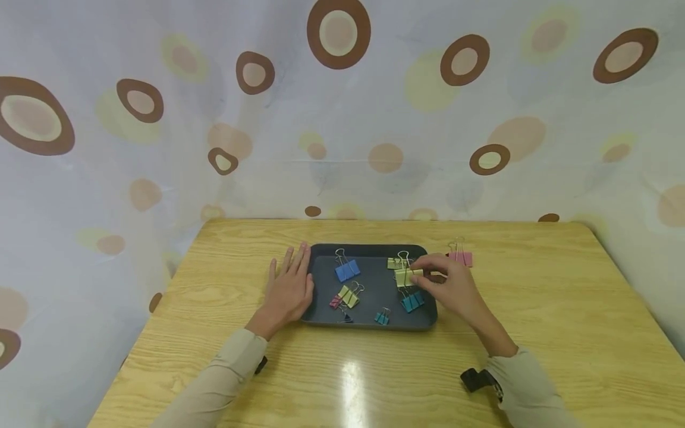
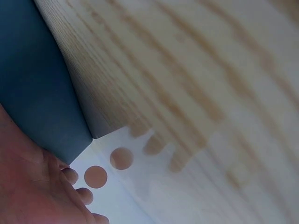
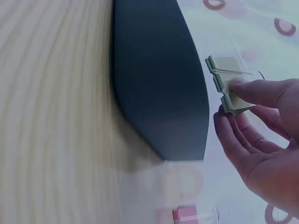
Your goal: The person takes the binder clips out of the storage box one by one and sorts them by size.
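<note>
My right hand [image 1: 448, 284] pinches a yellow binder clip [image 3: 229, 84] between thumb and fingers, over the right end of a dark grey tray [image 1: 369, 322]. My left hand [image 1: 289, 291] lies with straight fingers along the tray's left edge. In the tray, a large blue binder clip [image 1: 348, 270] sits at the back left. Below it are a smaller yellow clip [image 1: 349, 296], a small pink clip [image 1: 335, 301] and a small dark clip [image 1: 348, 318]. Toward the right are a teal clip [image 1: 412, 302], a small teal clip [image 1: 382, 318] and another yellow clip [image 1: 395, 263], partly hidden behind the held one.
A pink binder clip [image 1: 461, 258] stands on the wooden table [image 1: 535, 297] just right of the tray, behind my right hand. A patterned curtain [image 1: 342, 119] hangs along the table's back edge and left side.
</note>
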Demonstrator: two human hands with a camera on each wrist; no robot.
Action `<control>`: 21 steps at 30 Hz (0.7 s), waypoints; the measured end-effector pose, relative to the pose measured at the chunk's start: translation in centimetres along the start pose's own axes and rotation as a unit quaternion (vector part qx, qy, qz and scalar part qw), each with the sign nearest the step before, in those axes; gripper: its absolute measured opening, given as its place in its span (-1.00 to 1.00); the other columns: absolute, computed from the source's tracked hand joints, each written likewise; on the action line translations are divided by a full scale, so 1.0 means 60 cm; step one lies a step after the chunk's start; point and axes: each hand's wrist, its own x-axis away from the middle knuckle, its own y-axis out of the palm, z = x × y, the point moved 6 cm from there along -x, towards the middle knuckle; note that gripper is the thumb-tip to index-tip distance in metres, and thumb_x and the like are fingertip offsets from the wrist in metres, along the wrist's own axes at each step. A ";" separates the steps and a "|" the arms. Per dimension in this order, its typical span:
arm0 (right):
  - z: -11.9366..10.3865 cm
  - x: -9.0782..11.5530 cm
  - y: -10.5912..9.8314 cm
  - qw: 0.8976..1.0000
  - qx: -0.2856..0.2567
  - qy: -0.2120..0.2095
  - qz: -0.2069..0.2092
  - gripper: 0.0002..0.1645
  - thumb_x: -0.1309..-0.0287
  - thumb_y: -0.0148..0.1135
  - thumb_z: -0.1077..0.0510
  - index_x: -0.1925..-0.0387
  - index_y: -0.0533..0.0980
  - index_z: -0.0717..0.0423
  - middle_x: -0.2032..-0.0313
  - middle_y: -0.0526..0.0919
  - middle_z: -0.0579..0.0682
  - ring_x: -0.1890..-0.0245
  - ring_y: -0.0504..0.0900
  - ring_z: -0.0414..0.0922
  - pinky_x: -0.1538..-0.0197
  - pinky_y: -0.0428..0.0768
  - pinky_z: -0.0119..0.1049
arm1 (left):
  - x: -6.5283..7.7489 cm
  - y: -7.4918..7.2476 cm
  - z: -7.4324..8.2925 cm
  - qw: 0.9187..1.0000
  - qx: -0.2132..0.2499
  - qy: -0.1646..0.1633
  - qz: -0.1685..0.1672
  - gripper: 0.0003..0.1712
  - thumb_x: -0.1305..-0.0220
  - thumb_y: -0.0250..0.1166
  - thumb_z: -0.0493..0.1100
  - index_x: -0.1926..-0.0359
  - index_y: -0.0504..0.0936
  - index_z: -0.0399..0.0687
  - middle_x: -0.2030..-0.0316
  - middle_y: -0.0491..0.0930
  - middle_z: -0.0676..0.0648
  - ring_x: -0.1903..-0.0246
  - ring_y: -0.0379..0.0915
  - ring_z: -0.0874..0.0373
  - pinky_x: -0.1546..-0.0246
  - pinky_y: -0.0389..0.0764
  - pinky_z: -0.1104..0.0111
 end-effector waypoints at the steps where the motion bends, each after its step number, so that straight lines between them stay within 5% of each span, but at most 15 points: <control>1: 0.004 0.003 -0.007 1.000 -0.002 0.011 0.004 -0.79 -0.22 0.43 0.31 0.09 0.71 0.21 0.09 0.71 0.11 0.17 0.67 -0.07 0.08 0.68 -0.41 | 0.000 0.000 0.000 1.000 0.000 0.000 0.000 -0.28 -0.61 -0.15 -0.07 -0.64 -0.08 -0.18 -0.62 -0.08 -0.12 -0.59 -0.18 -0.17 -0.46 -0.08 -0.26; 13: 0.042 0.031 -0.096 0.997 0.035 0.011 0.063 -0.73 -0.21 0.42 0.36 0.04 0.69 0.30 -0.06 0.64 0.30 0.06 0.59 -0.53 0.09 0.59 -0.60 | 0.002 -0.004 0.001 1.000 -0.002 -0.007 -0.004 -0.28 -0.62 -0.17 -0.06 -0.65 -0.09 -0.16 -0.63 -0.09 -0.10 -0.59 -0.18 -0.16 -0.47 -0.08 -0.25; 21: 0.092 0.047 -0.163 0.992 0.065 0.049 0.092 -0.65 -0.26 0.42 0.25 -0.05 0.65 0.31 0.01 0.69 -0.01 0.08 0.58 -0.53 0.04 0.53 -0.66 | 0.002 -0.003 0.000 1.000 0.003 -0.003 0.008 -0.29 -0.60 -0.16 -0.06 -0.64 -0.04 -0.19 -0.62 -0.05 -0.13 -0.58 -0.15 -0.18 -0.46 -0.08 -0.27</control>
